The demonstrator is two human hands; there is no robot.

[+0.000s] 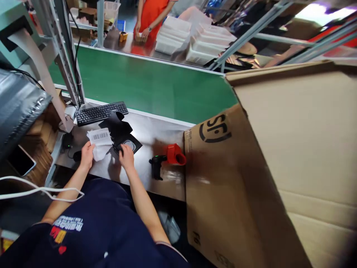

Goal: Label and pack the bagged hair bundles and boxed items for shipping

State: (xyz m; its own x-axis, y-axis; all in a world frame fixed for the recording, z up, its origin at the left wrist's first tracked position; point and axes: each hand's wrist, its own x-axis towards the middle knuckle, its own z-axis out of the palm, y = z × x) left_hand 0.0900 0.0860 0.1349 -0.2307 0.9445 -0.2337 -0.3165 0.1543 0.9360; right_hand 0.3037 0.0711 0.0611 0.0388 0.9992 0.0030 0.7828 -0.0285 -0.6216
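Observation:
My left hand (87, 154) pinches the lower left edge of a crumpled white paper slip (100, 141) printed with a barcode. Close by on the right, my right hand (127, 155) grips the edge of a flat black package (135, 143) with a pale round shape on its face. Behind both hands a black sheet or bag (117, 125) lies on the metal bench, its far end curled up. Whether it is joined to the black package I cannot tell. A black keyboard (102, 112) sits just beyond it.
A black handheld scanner (157, 165) and a red tape dispenser (175, 154) lie right of my hands. A large open carton (217, 178) stands at the bench's right end. Beyond runs a green conveyor belt (145, 85). Across it, a person in orange (153, 16) stands by stacked white trays (173, 35).

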